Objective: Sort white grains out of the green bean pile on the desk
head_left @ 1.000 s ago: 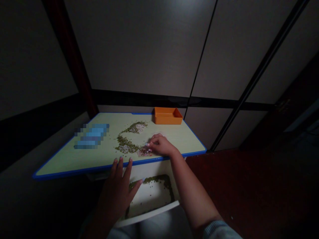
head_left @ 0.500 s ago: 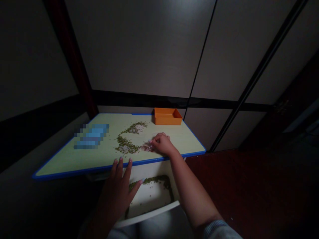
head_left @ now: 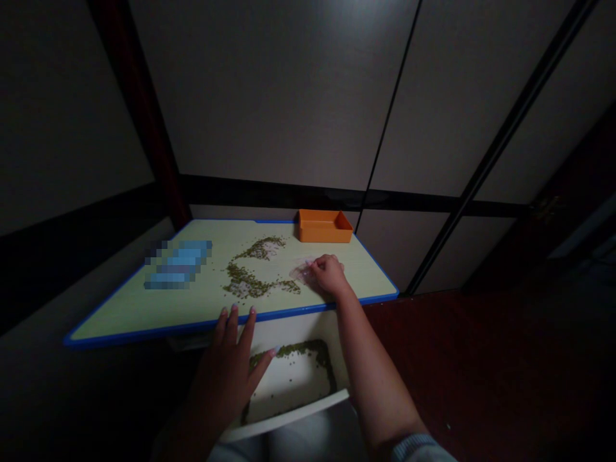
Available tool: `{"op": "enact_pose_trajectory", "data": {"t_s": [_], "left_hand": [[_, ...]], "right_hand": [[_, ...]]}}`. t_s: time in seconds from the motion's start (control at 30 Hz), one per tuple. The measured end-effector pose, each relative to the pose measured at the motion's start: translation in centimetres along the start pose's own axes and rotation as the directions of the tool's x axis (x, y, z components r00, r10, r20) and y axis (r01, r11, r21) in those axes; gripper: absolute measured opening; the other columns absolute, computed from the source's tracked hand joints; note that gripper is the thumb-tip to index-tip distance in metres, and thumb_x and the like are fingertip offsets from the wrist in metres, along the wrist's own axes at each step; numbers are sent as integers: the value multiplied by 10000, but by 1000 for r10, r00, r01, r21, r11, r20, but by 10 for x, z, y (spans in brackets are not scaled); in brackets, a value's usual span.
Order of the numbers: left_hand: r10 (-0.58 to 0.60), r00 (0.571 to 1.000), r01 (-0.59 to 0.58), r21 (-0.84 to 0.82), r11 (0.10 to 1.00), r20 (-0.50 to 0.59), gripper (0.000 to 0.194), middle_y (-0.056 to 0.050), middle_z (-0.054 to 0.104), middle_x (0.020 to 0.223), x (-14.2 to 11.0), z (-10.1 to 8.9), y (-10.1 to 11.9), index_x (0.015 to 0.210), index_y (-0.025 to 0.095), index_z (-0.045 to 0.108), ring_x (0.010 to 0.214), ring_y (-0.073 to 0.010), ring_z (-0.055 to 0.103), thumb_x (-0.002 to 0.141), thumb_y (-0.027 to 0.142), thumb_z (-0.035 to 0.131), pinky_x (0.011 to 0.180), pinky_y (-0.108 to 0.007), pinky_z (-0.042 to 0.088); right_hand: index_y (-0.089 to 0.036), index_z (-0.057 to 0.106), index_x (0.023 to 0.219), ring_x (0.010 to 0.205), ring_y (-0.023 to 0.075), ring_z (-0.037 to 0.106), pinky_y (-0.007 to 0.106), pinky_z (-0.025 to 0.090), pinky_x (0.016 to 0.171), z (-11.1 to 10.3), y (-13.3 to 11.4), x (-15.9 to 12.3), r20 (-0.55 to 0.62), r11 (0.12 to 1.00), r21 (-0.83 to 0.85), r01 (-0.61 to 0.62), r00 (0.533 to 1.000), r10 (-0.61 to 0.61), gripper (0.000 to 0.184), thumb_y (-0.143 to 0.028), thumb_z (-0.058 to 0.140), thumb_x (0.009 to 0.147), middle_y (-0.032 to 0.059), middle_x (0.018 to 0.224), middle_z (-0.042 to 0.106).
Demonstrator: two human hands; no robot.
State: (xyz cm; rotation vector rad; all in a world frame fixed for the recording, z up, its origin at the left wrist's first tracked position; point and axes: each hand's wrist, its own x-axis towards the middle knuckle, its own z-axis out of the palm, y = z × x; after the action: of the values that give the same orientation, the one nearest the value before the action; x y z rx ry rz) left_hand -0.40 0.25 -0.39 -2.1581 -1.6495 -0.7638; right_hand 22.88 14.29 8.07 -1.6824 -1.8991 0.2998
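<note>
In front of the orange tray [head_left: 325,236], the right hand [head_left: 330,274] pinches between its fingers a clear pinkish packet [head_left: 299,273] just slid off green grains [head_left: 289,287], apparently emptied, while the left hand [head_left: 230,362], fingers spread, is left of the tray.

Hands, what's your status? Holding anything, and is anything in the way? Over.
Right hand: pinching translucent film. Left hand: open, at table's near edge. Green grains lie beside the film; orange tray sits farther back, clear of both hands.
</note>
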Motion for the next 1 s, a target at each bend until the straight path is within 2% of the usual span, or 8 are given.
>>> {"op": "enact_pose_trajectory", "data": {"t_s": [0.17,0.33,0.5,0.77,0.9,1.0], "left_hand": [[-9,1000,9,5,1000,0,720,-256,402,1511,0,0,1,1418,119,448,1447,-421,300,842,547,498,1054,-546,437],[-37,999,37,-5,999,22,730,-220,411,1522,0,0,1,1422,146,451,1456,-404,291,821,555,521,1051,-541,448],[-35,999,35,-20,999,6,724,-223,402,1527,0,0,1,1418,139,455,1458,-406,287,821,542,528,1056,-549,441],[-12,1000,12,5,1000,10,723,-265,418,1494,0,-1,1,1415,110,454,1438,-434,311,837,541,510,1056,-548,439],[-7,1000,7,8,1000,12,714,-267,409,1497,1,-2,2,1416,115,453,1432,-439,317,848,546,492,1040,-547,452],[-12,1000,11,18,1000,14,716,-275,413,1488,1,-2,2,1412,109,455,1424,-444,329,850,551,484,1033,-546,458]], "right_hand": [[-189,740,821,1066,247,515,347,323,824,1,-4,-1,11,996,-77,-36,999,37,344,-391,501,965,100,995,708],[-183,728,760,1044,233,511,347,320,841,4,-15,-4,77,997,-55,47,996,-43,353,-383,515,960,91,962,705],[-186,698,706,1045,208,518,343,313,866,1,-16,-6,72,994,27,110,991,-112,348,-359,529,956,58,980,705],[-180,730,789,1069,238,521,358,323,847,0,-6,-3,36,998,-53,14,999,-12,340,-387,518,957,98,1020,708],[-170,708,722,1055,230,528,354,322,848,2,-10,-4,94,999,-14,43,995,-42,343,-360,535,949,82,994,713],[-170,700,695,977,191,552,325,330,839,3,-14,-5,129,994,64,84,987,-92,323,-327,559,940,53,937,711]]}}
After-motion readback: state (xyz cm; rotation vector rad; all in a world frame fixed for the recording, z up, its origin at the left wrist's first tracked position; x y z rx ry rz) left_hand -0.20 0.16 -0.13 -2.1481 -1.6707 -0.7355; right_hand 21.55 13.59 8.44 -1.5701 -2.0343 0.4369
